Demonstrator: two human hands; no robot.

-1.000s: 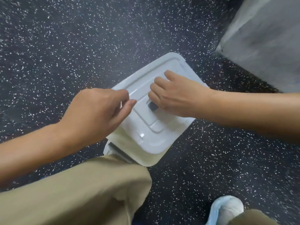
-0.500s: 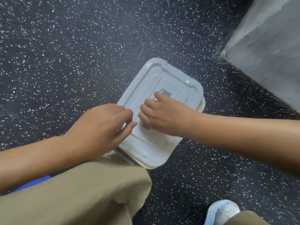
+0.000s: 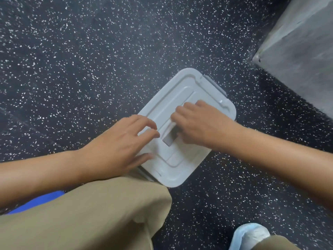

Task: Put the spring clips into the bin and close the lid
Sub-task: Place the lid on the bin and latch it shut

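A white rectangular lid (image 3: 189, 91) lies flat on the bin, which stands on the dark speckled floor; only the bin's grey latch (image 3: 216, 85) shows at the far edge. My right hand (image 3: 200, 125) has its fingers curled around the lid's white handle (image 3: 169, 128), with a grey recess beneath it. My left hand (image 3: 117, 145) rests on the lid's left edge with the fingers spread and holds nothing. No spring clips are in sight; the lid hides the inside of the bin.
A grey block (image 3: 297, 51) fills the upper right corner. My knee in tan trousers (image 3: 90, 213) touches the lid's near corner. A foot in a light blue shoe cover (image 3: 250, 235) is at the bottom right. A blue object (image 3: 36, 201) peeks out below my left forearm.
The lid came down from a tilt and now lies flat on the bin. My left hand went from closed fingers at the lid's edge to spread fingers. My right hand stayed at the handle.
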